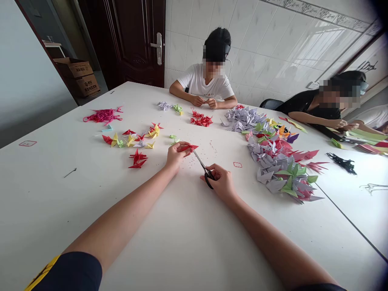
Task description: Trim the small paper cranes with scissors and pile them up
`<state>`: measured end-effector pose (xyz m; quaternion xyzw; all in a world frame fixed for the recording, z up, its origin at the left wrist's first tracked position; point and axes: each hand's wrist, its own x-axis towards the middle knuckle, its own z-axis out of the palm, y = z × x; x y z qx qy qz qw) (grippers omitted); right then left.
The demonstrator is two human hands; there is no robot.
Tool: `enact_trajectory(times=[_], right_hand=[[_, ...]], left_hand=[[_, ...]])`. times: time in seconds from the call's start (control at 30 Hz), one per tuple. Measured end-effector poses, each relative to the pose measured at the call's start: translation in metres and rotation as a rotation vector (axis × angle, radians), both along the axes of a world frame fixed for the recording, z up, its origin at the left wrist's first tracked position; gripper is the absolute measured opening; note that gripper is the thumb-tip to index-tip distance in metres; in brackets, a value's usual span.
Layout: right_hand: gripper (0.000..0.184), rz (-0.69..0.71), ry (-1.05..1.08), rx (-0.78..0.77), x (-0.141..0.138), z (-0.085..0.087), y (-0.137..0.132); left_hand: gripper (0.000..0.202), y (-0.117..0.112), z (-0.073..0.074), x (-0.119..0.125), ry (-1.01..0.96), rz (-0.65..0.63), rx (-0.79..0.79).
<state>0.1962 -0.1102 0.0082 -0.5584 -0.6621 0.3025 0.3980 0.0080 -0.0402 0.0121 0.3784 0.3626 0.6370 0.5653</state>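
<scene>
My left hand (176, 156) pinches a red folded paper crane (191, 148) above the middle of the table. Black-handled scissors (207, 173) are gripped in my right hand (222, 180), their blades reaching up and left to the crane. Whether the blades are parted at the paper is too small to tell. Tiny specks of paper lie on the table around the blades. Left of my left hand are a few red cranes (138, 159) and a loose group of yellow, red and green cranes (130, 140). Small green cranes (173, 138) rest just beyond it.
A large heap of paper cranes (273, 155) spreads on the right. Pink cords (103, 116) lie at the far left, black cords (341, 162) at the right. A person in white (209, 87) sits opposite; another in black (315, 105) is at the right. Both have hands at the table (145, 242).
</scene>
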Motion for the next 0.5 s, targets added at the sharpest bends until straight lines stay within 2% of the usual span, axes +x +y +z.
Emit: enact_trajectory(times=[0.33, 0.5], right_hand=[[0.032, 0.017, 0.006, 0.01, 0.0018, -0.0032, 0.0029], [0.03, 0.017, -0.017, 0.015, 0.0014, -0.0015, 0.0026]], left_hand=[[0.037, -0.0015, 0.0006, 0.0001, 0.033, -0.058, -0.024], [0.046, -0.002, 0.0021, 0.0004, 0.035, -0.024, -0.05]])
